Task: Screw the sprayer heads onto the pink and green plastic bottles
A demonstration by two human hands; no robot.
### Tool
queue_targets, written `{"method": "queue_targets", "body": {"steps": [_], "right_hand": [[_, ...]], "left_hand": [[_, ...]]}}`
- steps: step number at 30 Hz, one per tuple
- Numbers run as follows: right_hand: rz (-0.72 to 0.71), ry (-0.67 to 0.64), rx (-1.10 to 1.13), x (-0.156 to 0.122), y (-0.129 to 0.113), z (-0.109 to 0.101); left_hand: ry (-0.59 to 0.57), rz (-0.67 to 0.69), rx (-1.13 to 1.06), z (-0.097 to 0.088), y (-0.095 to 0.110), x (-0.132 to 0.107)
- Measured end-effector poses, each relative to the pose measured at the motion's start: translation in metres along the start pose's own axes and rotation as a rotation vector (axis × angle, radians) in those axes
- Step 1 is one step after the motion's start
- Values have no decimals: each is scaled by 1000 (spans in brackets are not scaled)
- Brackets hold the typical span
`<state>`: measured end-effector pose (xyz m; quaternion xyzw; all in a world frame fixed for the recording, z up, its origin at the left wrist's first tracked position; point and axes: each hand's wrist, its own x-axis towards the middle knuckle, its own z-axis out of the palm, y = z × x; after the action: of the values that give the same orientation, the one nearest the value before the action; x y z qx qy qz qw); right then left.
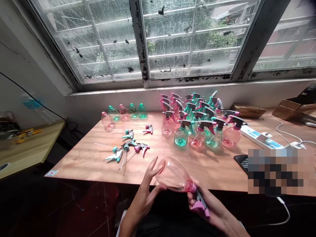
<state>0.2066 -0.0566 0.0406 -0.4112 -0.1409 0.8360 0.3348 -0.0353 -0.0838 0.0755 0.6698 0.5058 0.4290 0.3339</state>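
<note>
A clear pink spray bottle (pixel 174 174) is held tilted above the front table edge, its base toward the left. My left hand (pixel 146 190) cups that base between thumb and fingers. My right hand (pixel 211 203) is closed round the neck and the grey-and-pink trigger head (pixel 201 201) at the other end. Beyond my left hand lie loose trigger sprayers, among them a pink one (pixel 142 148) and a teal one (pixel 116 154), with thin tubes. At the back left stand several bottles without heads, such as a green bottle (pixel 142 112) and a pink bottle (pixel 108 121).
Many spray bottles with heads, including a green one (pixel 181 136), crowd the table (pixel 81 154) at back centre-right. Farther right are a white power strip (pixel 261 138), an open cardboard box (pixel 288 107) and a phone (pixel 240 161) beside a blurred patch. A window rises behind.
</note>
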Motion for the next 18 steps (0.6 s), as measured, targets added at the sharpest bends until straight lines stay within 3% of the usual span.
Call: {"method": "queue_targets", "body": {"steps": [2, 3, 6, 9, 11, 13, 16, 18], "right_hand": [[66, -17, 58, -2, 0, -3], [26, -48, 29, -4, 0, -3], [-278, -96, -257, -12, 0, 1], [-651, -13, -664, -14, 1, 4], [-743, 19, -738, -10, 2, 3], [-587, -4, -544, -3, 4, 2], [-151, -59, -124, 6, 8, 1], [-38, -84, -31, 7, 10, 0]], "left_hand": [[-33, -6, 2, -5, 5, 1], [-48, -32, 6, -6, 7, 1], [-58, -147, -103, -3, 8, 3], [90, -252, -296, 11, -1, 12], [183, -269, -345, 22, -7, 19], [166, -166, -385, 28, -12, 24], [40, 92, -428, 25, -11, 23], [-40, 171, -405, 16, -7, 20]]}}
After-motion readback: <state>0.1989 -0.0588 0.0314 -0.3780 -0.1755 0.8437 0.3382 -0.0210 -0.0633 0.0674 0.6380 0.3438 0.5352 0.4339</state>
